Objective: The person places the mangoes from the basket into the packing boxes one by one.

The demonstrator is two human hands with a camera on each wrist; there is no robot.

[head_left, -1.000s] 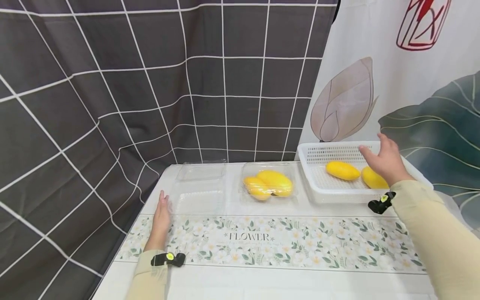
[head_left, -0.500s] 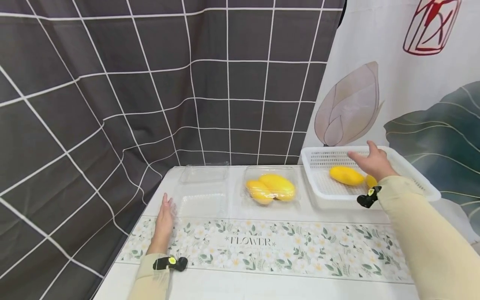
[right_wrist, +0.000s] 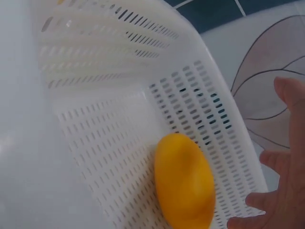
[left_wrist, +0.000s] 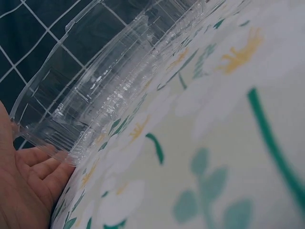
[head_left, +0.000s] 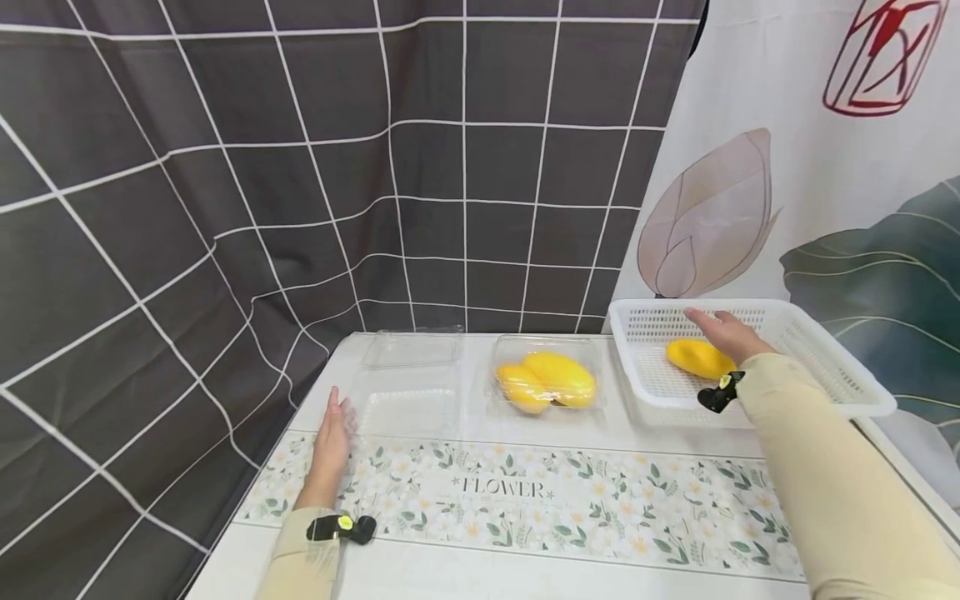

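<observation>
My left hand (head_left: 330,446) rests at the left side of an empty clear plastic clamshell box (head_left: 407,410), its lid (head_left: 414,348) folded back. In the left wrist view, relaxed fingers (left_wrist: 45,174) lie right at the box's corner (left_wrist: 57,136). My right hand (head_left: 733,336) hovers over a white slotted basket (head_left: 825,342), holding nothing, its fingers spread in the right wrist view. Just beneath it a yellow mango (head_left: 697,358) lies in the basket; the same mango (right_wrist: 183,183) shows smooth and whole in the right wrist view. My right sleeve hides part of the basket.
Between the open box and the basket stands a second clear box (head_left: 551,343) with yellow mangoes (head_left: 558,379) inside. A flower-printed band (head_left: 525,517) crosses the white table (head_left: 480,575). A dark gridded curtain (head_left: 420,183) hangs behind and at the left.
My right hand has moved left and lower across the basket, toward the left mango; the arm now covers the other one. The left hand stays at the box. The view has shifted slightly.
</observation>
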